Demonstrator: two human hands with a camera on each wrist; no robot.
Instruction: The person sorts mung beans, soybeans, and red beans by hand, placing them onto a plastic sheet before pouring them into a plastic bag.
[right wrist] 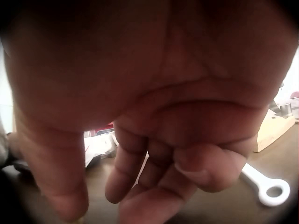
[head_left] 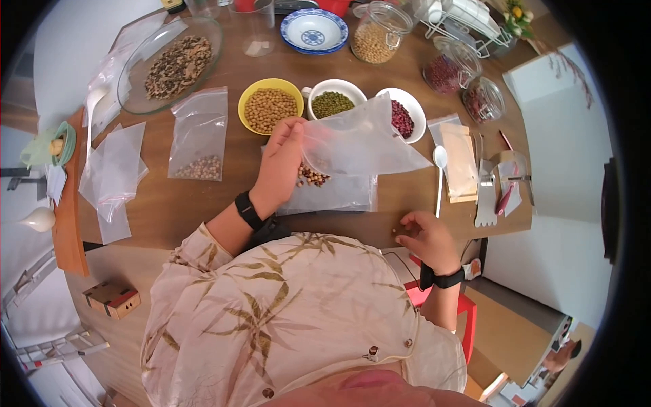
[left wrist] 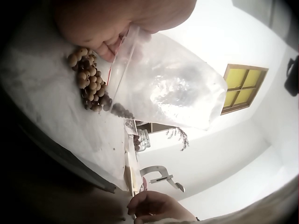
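In the head view my left hand [head_left: 279,163] pinches the edge of a clear zip bag [head_left: 359,139], which spreads out to the right above the table. Below it, brown and tan beans [head_left: 313,176] lie on another flat bag [head_left: 339,197]. The left wrist view has my left hand [left wrist: 117,23] at the bag [left wrist: 173,84] with the beans [left wrist: 91,81] just beneath. My right hand [head_left: 428,241] hangs near the table's front edge, fingers loosely curled and holding nothing; the right wrist view shows these fingers [right wrist: 154,177] close up.
Behind are a yellow bowl [head_left: 271,83] of chickpeas, white bowls of green [head_left: 332,90] and red beans [head_left: 420,112], and glass jars [head_left: 381,34]. A filled bag [head_left: 198,136], empty bags [head_left: 115,166] and a glass dish [head_left: 213,64] lie left; a white spoon [head_left: 440,159] lies right.
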